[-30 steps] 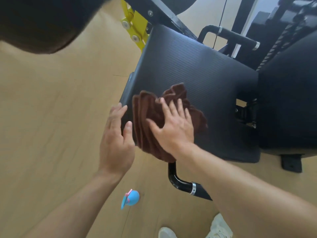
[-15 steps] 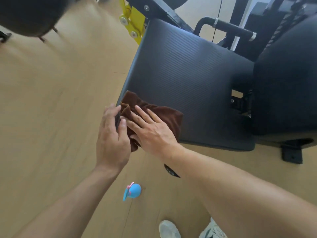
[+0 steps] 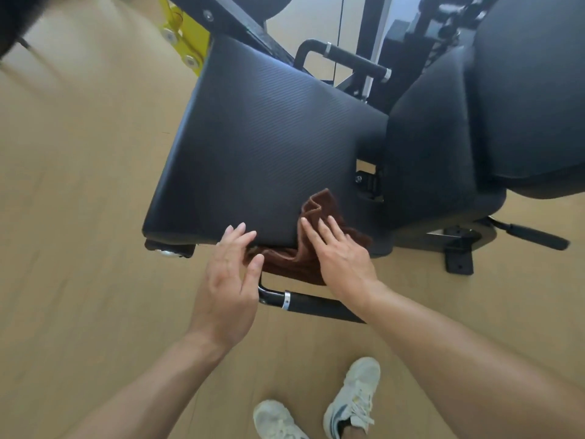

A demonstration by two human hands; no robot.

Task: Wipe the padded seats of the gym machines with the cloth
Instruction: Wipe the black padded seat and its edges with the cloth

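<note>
A black ribbed padded seat of a gym machine fills the middle of the view. A brown cloth lies crumpled over the seat's near right corner and hangs below its front edge. My right hand presses flat on the cloth, fingers spread. My left hand is open, its fingertips touching the seat's front edge just left of the cloth, holding nothing.
A black back pad stands to the right of the seat. A black handle with a chrome ring juts out under the seat's front; another handle sits behind. Yellow frame part at the back left. My white shoes stand on the wooden floor.
My right hand has slid the cloth from the seat's near left corner to its near right corner. The left hand followed along the front edge. The view shifted; the blue object left the frame.
</note>
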